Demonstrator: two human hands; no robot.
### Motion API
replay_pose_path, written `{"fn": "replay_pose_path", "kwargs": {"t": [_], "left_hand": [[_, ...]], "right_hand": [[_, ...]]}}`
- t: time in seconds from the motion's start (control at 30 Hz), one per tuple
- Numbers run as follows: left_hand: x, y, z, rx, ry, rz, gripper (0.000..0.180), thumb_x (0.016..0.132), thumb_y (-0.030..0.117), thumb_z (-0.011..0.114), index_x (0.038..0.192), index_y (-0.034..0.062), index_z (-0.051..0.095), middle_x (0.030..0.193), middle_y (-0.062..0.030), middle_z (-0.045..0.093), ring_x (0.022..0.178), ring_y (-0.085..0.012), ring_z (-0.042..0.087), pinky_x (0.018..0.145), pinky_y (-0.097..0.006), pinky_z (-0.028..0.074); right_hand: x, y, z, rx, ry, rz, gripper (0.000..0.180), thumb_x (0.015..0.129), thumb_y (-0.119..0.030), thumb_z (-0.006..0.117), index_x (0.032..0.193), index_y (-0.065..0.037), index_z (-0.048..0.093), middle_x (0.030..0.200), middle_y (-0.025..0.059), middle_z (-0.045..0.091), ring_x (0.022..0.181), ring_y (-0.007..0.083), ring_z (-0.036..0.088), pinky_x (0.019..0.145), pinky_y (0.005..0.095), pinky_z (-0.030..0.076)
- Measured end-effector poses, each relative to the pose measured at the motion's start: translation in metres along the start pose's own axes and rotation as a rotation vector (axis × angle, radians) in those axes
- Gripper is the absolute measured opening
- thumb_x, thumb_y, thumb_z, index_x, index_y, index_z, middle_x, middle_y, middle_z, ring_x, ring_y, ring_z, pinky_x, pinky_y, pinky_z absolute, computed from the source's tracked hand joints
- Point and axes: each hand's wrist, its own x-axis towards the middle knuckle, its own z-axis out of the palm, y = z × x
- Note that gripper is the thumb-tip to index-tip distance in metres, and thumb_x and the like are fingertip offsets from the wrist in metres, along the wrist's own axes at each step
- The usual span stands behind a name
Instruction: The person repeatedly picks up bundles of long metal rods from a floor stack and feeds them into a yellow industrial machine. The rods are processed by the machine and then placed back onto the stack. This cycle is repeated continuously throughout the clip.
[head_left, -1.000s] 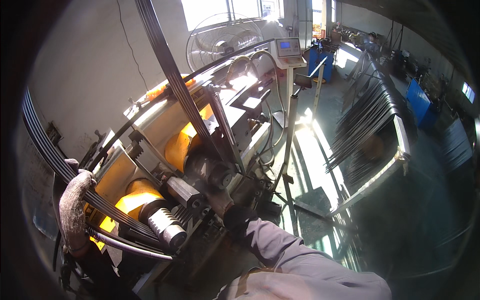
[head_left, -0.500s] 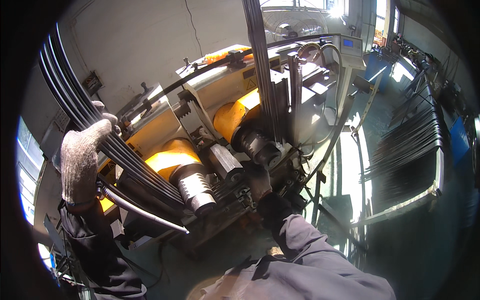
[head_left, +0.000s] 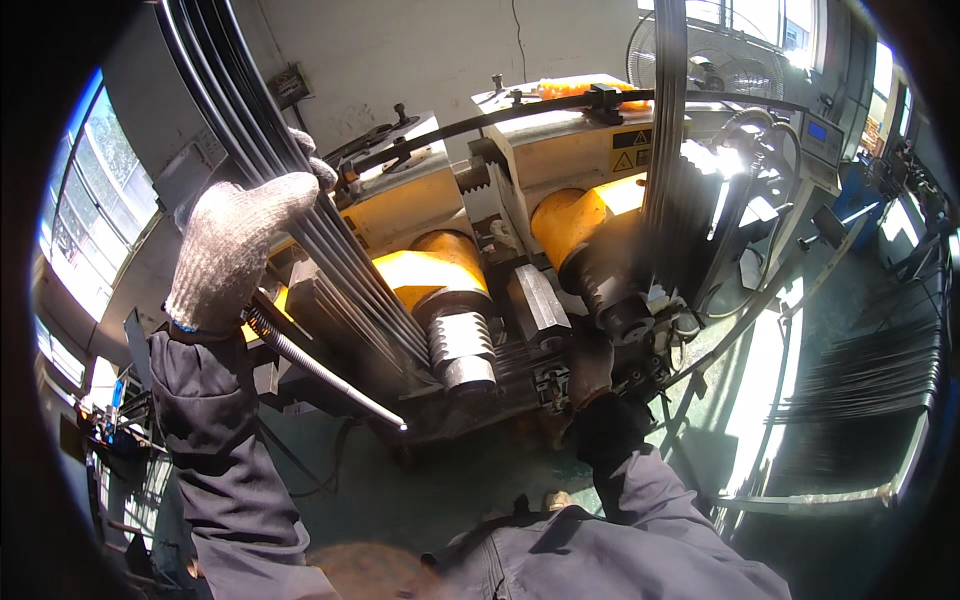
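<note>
In the head view, your left hand (head_left: 235, 250) is closed around the bundle of dark rods (head_left: 330, 270) slanting down past it toward the grooved roller (head_left: 462, 345), while your right hand (head_left: 592, 372), grip hidden, sits just beside the rotating heads, where a glove could likely snag if rods slip.

— Left hand (head_left: 235, 250)?
— Gloved in white knit, closed around the bundle of dark rods (head_left: 300, 200) up and left of the grooved roller (head_left: 462, 345).
— Right hand (head_left: 592, 375)?
— Dark-gloved, pressed against the machine just right of that roller, below the yellow drum (head_left: 575, 215). Grip hidden.
</note>
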Motion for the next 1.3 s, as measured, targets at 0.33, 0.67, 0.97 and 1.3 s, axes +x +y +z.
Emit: {"fn": "replay_pose_path", "kwargs": {"t": [0.33,0.67,0.97,1.3], "left_hand": [[-0.001,0.008,0.003,0.083,-0.023,0.081,0.038,0.108,0.012,0.070,0.145,-0.0003,0.067,0.124,-0.0130,0.081,0.116,-0.0226,0.079,0.107,-0.039,0.065],[0.000,0.000,-0.005,-0.057,0.003,-0.279,0.039,0.107,0.011,0.072,0.145,0.0025,0.068,0.127,-0.0118,0.080,0.120,-0.0225,0.078,0.108,-0.039,0.065],[-0.033,0.019,-0.001,0.927,0.043,0.558,0.022,0.108,0.014,0.070,0.125,0.0057,0.079,0.108,-0.0143,0.083,0.083,-0.0275,0.080,0.077,-0.035,0.065],[-0.308,0.125,0.009,-0.711,0.551,-0.137,0.023,0.101,-0.003,0.076,0.123,-0.0003,0.071,0.109,-0.0095,0.076,0.100,-0.0205,0.078,0.092,-0.036,0.064]], "right_hand": [[-0.005,0.000,0.003,0.341,0.015,0.049,0.040,0.090,-0.014,0.074,0.129,-0.004,0.078,0.119,0.0217,0.078,0.112,0.0393,0.076,0.099,0.0467,0.060],[-0.001,0.002,-0.002,0.423,-0.048,0.088,0.033,0.110,-0.016,0.054,0.131,-0.002,0.075,0.116,0.0207,0.079,0.102,0.0370,0.077,0.091,0.0463,0.061],[-0.004,0.003,-0.012,-0.194,-0.221,0.037,0.032,0.114,-0.021,0.059,0.131,0.001,0.076,0.122,0.0135,0.079,0.108,0.0240,0.075,0.098,0.0378,0.060],[-0.187,-0.015,-0.069,0.459,-0.049,-0.225,0.044,0.115,-0.026,0.063,0.143,0.008,0.069,0.127,0.0215,0.077,0.110,0.0321,0.078,0.097,0.0443,0.067]]}}
